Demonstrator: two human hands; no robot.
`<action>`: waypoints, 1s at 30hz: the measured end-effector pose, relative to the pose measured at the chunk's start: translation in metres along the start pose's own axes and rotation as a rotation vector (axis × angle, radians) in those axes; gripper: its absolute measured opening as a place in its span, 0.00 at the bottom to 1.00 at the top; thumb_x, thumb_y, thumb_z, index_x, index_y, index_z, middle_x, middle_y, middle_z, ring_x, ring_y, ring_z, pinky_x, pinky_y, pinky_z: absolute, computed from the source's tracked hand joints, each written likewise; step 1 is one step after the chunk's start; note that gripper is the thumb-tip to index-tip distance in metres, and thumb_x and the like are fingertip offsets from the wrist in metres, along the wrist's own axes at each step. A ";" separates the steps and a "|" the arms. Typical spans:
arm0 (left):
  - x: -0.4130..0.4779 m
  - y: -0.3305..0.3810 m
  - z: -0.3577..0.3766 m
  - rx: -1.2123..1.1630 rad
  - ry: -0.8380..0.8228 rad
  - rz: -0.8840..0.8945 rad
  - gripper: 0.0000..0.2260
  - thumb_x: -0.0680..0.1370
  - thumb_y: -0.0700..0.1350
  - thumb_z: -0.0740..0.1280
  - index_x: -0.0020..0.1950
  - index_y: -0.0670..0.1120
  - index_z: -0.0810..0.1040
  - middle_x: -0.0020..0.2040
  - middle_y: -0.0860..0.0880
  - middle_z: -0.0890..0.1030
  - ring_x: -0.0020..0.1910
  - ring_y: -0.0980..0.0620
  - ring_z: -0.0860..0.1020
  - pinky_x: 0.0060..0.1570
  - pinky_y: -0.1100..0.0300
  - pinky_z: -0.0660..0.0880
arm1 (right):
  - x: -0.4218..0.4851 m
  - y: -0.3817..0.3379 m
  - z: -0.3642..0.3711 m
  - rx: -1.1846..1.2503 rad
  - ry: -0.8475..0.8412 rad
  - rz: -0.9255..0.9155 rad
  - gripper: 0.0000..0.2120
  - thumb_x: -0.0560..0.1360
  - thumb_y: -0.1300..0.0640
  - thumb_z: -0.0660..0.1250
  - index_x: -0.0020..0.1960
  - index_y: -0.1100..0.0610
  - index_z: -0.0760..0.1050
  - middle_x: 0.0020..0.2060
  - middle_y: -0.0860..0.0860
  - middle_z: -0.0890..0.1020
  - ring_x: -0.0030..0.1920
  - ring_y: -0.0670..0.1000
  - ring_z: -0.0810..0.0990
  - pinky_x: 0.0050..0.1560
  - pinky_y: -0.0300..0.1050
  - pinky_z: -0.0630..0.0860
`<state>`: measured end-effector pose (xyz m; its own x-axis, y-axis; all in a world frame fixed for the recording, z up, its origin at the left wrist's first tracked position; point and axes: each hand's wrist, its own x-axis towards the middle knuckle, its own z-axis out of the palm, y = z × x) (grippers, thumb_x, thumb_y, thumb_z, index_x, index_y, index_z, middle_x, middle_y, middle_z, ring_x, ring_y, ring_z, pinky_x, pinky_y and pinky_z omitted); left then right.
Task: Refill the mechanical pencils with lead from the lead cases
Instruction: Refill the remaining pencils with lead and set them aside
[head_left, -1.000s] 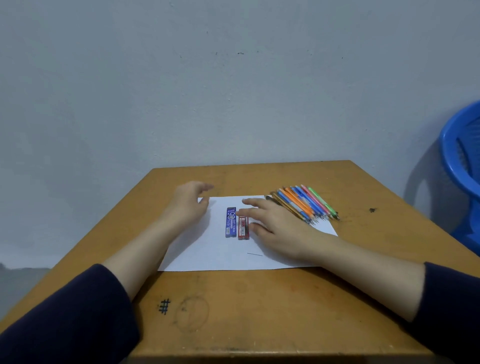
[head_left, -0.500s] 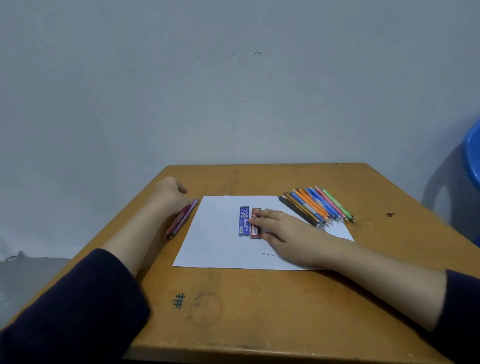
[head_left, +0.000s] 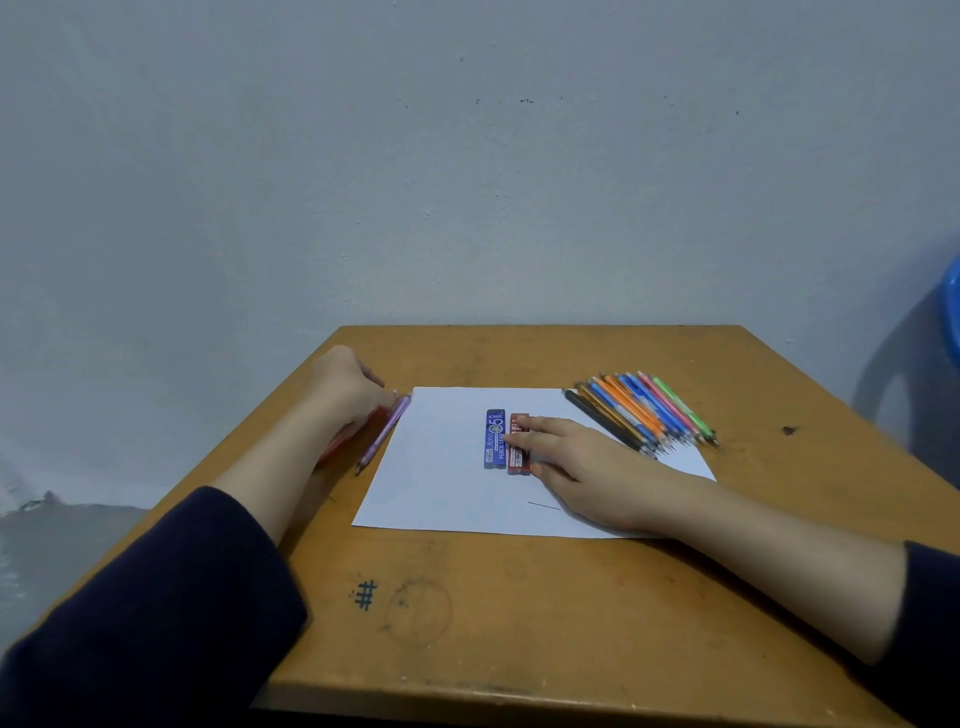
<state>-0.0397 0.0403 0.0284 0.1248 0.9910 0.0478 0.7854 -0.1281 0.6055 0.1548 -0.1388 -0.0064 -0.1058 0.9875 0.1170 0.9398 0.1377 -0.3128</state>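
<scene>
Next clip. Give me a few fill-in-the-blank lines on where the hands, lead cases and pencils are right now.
1. The lead case under the right hand is ____.
2. The blue case lies to the ____ of it.
3. Beside the left hand, the pencil nearer the paper is ____.
Missing words: red; left; purple.

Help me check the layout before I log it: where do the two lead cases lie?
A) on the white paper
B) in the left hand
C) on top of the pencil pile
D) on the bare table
A: the blue case and red case lie side by side on the paper, with the right hand resting on the red one.
</scene>
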 end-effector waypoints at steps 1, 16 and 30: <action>-0.001 0.000 0.000 0.000 0.000 -0.001 0.11 0.72 0.45 0.74 0.52 0.42 0.83 0.41 0.47 0.78 0.39 0.49 0.77 0.41 0.55 0.79 | 0.000 0.000 0.000 0.000 0.001 0.000 0.21 0.82 0.55 0.53 0.75 0.50 0.61 0.75 0.46 0.58 0.74 0.44 0.55 0.66 0.30 0.51; -0.012 0.010 0.004 -0.126 0.114 0.210 0.11 0.78 0.45 0.67 0.56 0.41 0.82 0.42 0.45 0.82 0.41 0.49 0.79 0.42 0.56 0.75 | 0.000 0.000 -0.001 0.004 0.036 -0.013 0.23 0.81 0.58 0.54 0.75 0.52 0.60 0.75 0.48 0.60 0.74 0.44 0.56 0.64 0.27 0.51; -0.064 0.039 0.026 -0.568 -0.169 0.471 0.05 0.73 0.45 0.74 0.47 0.46 0.85 0.35 0.51 0.84 0.35 0.57 0.82 0.34 0.66 0.74 | -0.001 0.013 -0.024 0.350 0.484 0.085 0.18 0.79 0.59 0.63 0.68 0.52 0.71 0.60 0.48 0.79 0.60 0.45 0.76 0.62 0.39 0.72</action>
<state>-0.0013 -0.0289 0.0280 0.4973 0.8112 0.3077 0.1985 -0.4517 0.8698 0.1749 -0.1396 0.0122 0.2024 0.8603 0.4680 0.7672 0.1576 -0.6217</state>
